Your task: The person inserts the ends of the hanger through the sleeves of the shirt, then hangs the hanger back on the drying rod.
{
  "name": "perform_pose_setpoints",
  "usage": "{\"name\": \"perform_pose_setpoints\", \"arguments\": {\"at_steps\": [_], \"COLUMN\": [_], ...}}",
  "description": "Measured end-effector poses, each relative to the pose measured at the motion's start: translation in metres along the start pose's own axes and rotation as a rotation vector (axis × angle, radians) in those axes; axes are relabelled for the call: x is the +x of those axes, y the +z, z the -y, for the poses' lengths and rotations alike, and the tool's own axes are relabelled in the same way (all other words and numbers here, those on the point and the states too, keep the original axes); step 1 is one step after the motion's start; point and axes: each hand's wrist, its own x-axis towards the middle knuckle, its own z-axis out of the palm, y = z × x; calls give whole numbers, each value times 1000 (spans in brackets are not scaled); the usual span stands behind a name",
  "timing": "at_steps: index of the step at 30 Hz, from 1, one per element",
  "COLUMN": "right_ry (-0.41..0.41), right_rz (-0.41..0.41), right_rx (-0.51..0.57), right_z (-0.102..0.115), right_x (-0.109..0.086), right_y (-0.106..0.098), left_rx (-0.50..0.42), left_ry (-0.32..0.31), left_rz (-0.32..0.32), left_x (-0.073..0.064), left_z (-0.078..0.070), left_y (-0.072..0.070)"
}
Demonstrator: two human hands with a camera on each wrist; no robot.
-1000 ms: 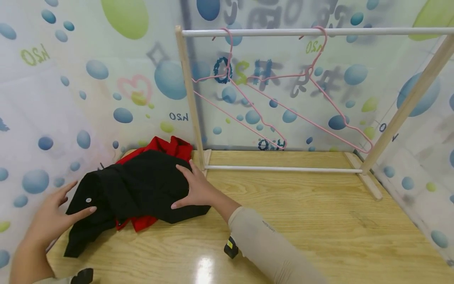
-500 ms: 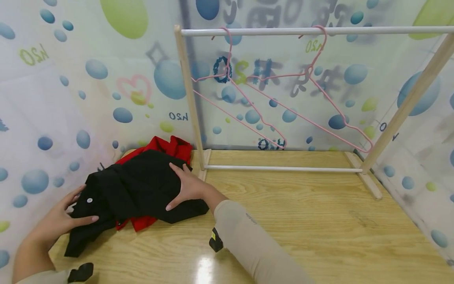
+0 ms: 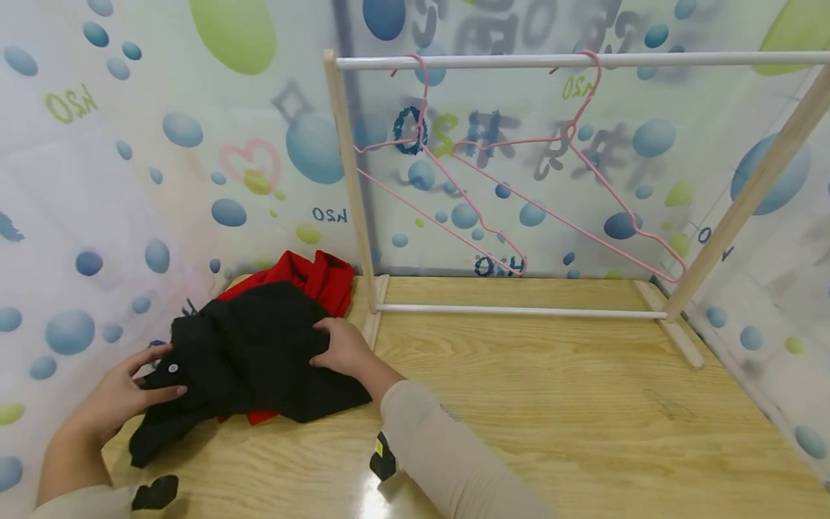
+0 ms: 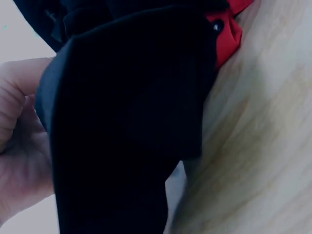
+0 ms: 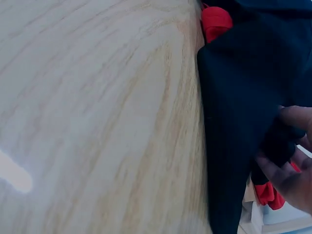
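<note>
A black garment (image 3: 259, 353) with a white button lies bunched over a red garment (image 3: 333, 277) at the table's left. Its exact kind does not show in the folds. My left hand (image 3: 119, 396) grips its left end, thumb over the front near the button and fingers mostly behind the cloth. In the left wrist view, a broad black flap (image 4: 126, 97) covers most of that grip. On the opposite side, my right hand (image 3: 346, 353) pinches a fold of the black cloth. Fingers and thumb meet around that fold in the right wrist view, with red cloth (image 5: 270, 195) just beyond.
A wooden rack with a white top rail (image 3: 493, 62) stands at the back. From it hang two pink hangers, one on the left (image 3: 463, 194) and one on the right (image 3: 609, 173). The rack's left foot (image 3: 376, 317) is close to the clothes. A patterned curtain wall (image 3: 162, 216) borders the table.
Both hands have come in toward the black garment and taken hold of its two sides. The cloth has bunched and shifted slightly, the right hand having moved left and its fingers closed.
</note>
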Motion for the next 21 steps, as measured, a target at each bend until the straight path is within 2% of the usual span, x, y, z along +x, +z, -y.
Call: {"name": "perform_pose_setpoints", "arguments": {"at_steps": [3, 6, 8, 11, 15, 18, 21], "right_ry": [7, 11, -14, -88, -111, -102, -128], "right_rz": [47, 141, 205, 269, 340, 382, 388], "right_rx": [18, 11, -41, -173, -270, -253, -240], "right_z": [3, 10, 16, 23, 26, 27, 30], "right_x": [-3, -8, -12, -17, -23, -27, -29], "right_y": [2, 4, 5, 5, 6, 5, 4], "left_rx": [44, 35, 10, -24, -5, 22, 45], "left_ry": [8, 89, 151, 205, 217, 215, 215], "left_rz": [-23, -79, -114, -130, -111, -107, -126], "left_x": [2, 2, 1, 2, 4, 5, 6], "left_z": [-6, -8, -11, -16, -25, -28, -30], "left_y": [1, 4, 6, 8, 8, 8, 9]}}
